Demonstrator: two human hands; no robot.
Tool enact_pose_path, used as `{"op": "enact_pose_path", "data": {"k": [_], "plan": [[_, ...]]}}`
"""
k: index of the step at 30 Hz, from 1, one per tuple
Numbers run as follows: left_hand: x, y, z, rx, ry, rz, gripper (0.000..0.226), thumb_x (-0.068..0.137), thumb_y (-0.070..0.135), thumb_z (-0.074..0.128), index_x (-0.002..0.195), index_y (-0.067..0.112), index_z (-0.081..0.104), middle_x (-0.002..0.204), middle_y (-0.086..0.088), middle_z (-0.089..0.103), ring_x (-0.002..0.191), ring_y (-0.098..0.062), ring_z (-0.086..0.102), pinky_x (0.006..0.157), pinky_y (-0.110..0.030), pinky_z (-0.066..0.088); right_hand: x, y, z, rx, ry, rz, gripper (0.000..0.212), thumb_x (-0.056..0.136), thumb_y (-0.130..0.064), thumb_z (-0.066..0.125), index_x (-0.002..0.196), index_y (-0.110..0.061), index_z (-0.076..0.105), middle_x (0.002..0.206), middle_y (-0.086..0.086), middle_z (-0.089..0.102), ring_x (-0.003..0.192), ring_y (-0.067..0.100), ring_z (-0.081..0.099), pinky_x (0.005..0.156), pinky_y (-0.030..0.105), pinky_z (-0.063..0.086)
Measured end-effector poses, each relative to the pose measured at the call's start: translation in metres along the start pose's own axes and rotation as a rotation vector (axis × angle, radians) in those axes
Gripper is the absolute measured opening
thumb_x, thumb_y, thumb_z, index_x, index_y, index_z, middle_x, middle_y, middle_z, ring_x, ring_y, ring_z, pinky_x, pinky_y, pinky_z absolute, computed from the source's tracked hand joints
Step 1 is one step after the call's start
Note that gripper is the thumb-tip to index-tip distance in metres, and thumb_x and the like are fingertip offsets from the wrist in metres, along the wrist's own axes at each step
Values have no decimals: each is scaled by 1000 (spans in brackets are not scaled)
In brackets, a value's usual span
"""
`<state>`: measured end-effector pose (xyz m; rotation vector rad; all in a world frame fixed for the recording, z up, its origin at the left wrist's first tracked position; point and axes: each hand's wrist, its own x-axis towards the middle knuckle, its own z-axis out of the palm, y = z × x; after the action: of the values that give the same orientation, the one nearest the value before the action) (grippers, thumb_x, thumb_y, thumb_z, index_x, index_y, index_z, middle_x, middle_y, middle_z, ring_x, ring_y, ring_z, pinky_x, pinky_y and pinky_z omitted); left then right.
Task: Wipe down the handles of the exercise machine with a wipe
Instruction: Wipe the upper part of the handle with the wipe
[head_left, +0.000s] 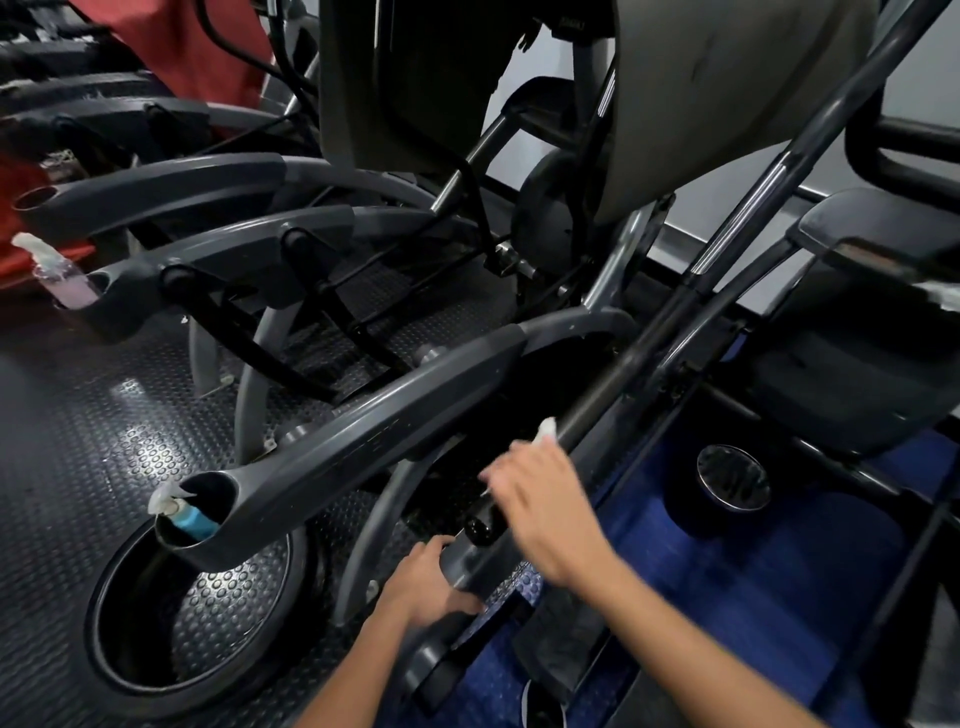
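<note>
A long dark handle bar (644, 358) of the exercise machine runs from the upper right down to a black end cap at the bottom centre. My right hand (545, 509) wraps around the lower part of this bar and holds a white wipe (545, 430) against it; the wipe sticks out above my fingers. The hand is motion-blurred. My left hand (423, 584) grips a grey machine part (467, 564) just below the bar's end.
A grey side rail (363, 421) ends in a cup holder with a blue spray bottle (189, 517). A second holder at the left has a pink bottle (67, 283). Similar machines stand at the left. Studded rubber floor (104, 415) lies below; my blue-clad legs (753, 597) are at the lower right.
</note>
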<state>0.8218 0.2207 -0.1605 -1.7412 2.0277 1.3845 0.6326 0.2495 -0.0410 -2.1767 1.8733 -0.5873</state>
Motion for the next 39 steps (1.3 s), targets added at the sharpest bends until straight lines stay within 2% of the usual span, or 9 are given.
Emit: {"op": "enact_pose_path", "data": {"k": [5,10,15,20,23,27,32,34,39], "plan": [[2,-3,1,-10,7,14,118,54,63,85,154,28,32,148,0,43,132,-22,50,108,-40,46,-23,6,-5,25,-191,-182,53,108,-51,15,150,-36,44,157,-20,36,150,-2,15,124,28,-1],[5,-4,2,-14,-3,11,122,59,64,87,158,27,26,155,0,36,138,-24,44,109,-40,44,46,104,-34,-94,-66,-1,75,103,-59,12,136,-14,62,142,7,58,139,26,45,118,39,24],[5,-4,3,-21,6,2,120,58,62,87,157,30,28,153,1,38,135,-23,47,107,-40,45,85,135,-45,-251,-57,411,80,95,-57,3,149,-17,47,160,1,38,153,20,19,123,41,7],[3,-3,1,-43,-13,-2,124,52,65,87,156,31,29,151,1,38,134,-24,47,108,-43,46,45,54,-16,-265,3,95,45,106,-36,19,94,-25,61,101,-5,66,108,22,54,101,41,33],[3,-3,0,-17,-9,-2,122,52,65,84,156,29,30,152,-1,40,135,-25,48,108,-43,46,-4,2,-1,9,-77,-82,47,108,-44,22,120,-31,65,126,-16,61,130,6,44,119,36,20],[3,-3,-1,-14,-18,-5,124,51,67,84,156,29,29,152,-1,39,135,-25,47,108,-44,46,-14,15,-12,40,-217,-145,57,107,-53,11,153,-35,39,160,-20,27,151,-2,13,124,27,-3],[3,-3,-1,-18,-23,3,122,53,66,85,155,30,29,149,0,40,132,-24,48,106,-42,47,47,111,-35,-146,-58,102,91,98,-65,-6,149,-11,46,159,10,38,150,28,30,121,38,15],[2,-3,0,-13,-15,5,122,53,67,85,155,30,30,150,0,40,132,-24,49,106,-42,47,67,130,-41,-224,-72,282,73,105,-53,7,151,-11,43,162,9,33,153,25,22,123,40,14],[1,-2,-1,-14,-11,4,120,52,67,84,154,31,31,146,1,43,129,-22,51,103,-41,48,69,80,-23,-366,-16,158,45,100,-27,25,84,-18,66,101,5,70,104,29,59,98,49,40]]}}
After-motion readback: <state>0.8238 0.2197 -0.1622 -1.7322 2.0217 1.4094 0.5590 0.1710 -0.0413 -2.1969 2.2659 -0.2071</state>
